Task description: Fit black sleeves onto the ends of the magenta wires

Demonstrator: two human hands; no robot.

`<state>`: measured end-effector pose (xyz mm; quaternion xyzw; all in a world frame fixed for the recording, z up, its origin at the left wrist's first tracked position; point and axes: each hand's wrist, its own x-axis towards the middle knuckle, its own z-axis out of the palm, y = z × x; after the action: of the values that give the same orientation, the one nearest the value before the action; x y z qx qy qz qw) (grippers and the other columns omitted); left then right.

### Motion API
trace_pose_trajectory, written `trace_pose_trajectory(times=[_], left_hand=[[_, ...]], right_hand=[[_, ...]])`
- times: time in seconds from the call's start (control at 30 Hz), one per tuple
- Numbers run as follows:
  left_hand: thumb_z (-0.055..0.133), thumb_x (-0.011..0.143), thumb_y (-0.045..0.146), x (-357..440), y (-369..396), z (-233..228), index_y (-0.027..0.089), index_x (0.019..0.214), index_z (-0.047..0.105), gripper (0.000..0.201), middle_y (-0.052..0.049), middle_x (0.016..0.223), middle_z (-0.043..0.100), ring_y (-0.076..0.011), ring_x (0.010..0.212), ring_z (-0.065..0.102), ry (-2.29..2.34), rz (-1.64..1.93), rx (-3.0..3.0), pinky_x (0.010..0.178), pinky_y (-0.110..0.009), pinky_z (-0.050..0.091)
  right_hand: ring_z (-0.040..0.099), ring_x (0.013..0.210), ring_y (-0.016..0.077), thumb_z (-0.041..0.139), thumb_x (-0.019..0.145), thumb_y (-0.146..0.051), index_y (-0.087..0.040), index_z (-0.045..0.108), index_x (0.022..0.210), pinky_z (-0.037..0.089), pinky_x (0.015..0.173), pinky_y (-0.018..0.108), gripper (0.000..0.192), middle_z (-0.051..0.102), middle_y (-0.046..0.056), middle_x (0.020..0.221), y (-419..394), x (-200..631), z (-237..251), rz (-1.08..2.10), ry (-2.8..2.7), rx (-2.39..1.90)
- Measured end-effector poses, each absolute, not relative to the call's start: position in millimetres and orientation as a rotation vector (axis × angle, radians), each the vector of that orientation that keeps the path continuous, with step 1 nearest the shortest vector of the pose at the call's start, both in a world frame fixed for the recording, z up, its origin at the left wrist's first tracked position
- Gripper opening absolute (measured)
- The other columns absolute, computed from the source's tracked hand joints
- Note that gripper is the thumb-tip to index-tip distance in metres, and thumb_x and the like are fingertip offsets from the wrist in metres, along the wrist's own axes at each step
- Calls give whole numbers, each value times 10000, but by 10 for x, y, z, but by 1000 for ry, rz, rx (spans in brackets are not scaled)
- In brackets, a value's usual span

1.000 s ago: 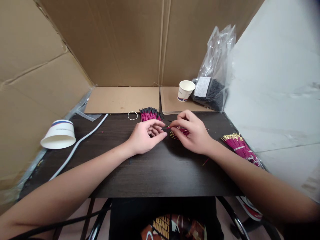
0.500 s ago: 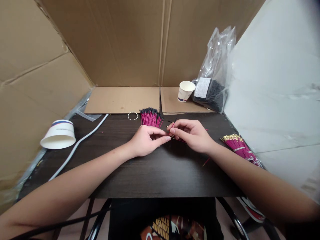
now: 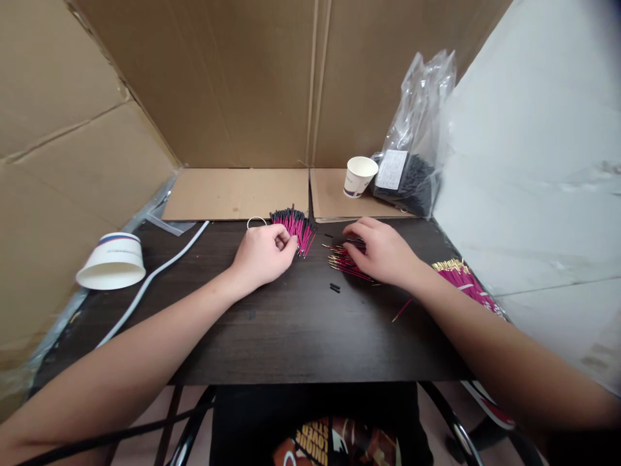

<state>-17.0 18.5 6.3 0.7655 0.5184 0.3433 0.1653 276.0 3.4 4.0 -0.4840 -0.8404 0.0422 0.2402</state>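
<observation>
My left hand [image 3: 266, 254] is at the near left side of a pile of magenta wires with black sleeves [image 3: 294, 223]. Its thumb and fingers are pinched together on a sleeved magenta wire, mostly hidden against the pile. My right hand [image 3: 383, 252] lies over loose magenta wires with gold-coloured ends [image 3: 347, 264], thumb and fingers apart and touching them. Two short black sleeves [image 3: 334, 287] lie on the dark table in front of these wires. One single magenta wire [image 3: 402, 310] rests below my right wrist.
A bundle of gold-ended magenta wires [image 3: 468, 285] lies at the right edge. Behind stand a paper cup [image 3: 360, 176] and a clear bag of black sleeves [image 3: 412, 175]. At left are a tipped paper cup [image 3: 114, 262] and a white cable [image 3: 155, 275]. A rubber band [image 3: 256, 219] lies near the pile.
My hands have parted. The left has moved left and up to the sleeved pile with a wire; the right has shifted slightly right over the loose wires, uncovering two sleeves.
</observation>
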Motion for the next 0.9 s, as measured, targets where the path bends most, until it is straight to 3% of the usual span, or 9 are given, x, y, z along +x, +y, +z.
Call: trace_pose_trajectory(times=[0.3,0.5,0.67,0.83,0.9], left_hand=[[744,912,348,-157,251,41,232,625,599,342,-21,587,658,-186,567,548,1653,755,2177,645,-352,381],[755,914,358,-108,223,103,225,676,614,308,-27,643,672,-185,594,527,1761,674,2149,660,-356,374],[767,902,300,-89,192,92,218,753,573,258,-2,704,630,-171,647,534,1682,855,2207,657,-336,370],[753,940,271,-57,157,50,194,910,697,100,0,774,659,-143,653,529,1402,1065,2230,679,-313,433],[732,993,306,-42,133,42,183,1006,762,127,-12,824,710,-127,622,491,1240,1078,2217,676,-308,448]], right_hand=[[722,1055,302,629,1114,-267,-160,787,1270,585,962,461,246,770,146,1142,120,2621,-122,149,-2283,-1271],[704,1022,275,633,1118,-254,-182,830,1119,543,946,405,211,764,121,1077,225,2503,-156,142,-2254,-1377],[659,1030,287,551,1129,-200,-168,797,1039,501,934,397,264,747,139,1068,247,2464,-129,24,-2365,-1402],[629,1009,290,553,1098,-175,-158,734,1014,502,923,406,200,712,145,1037,176,2518,-28,35,-2368,-1320],[632,981,270,544,1100,-176,-168,705,1029,515,908,397,177,700,128,1034,110,2542,43,122,-2319,-1164]])
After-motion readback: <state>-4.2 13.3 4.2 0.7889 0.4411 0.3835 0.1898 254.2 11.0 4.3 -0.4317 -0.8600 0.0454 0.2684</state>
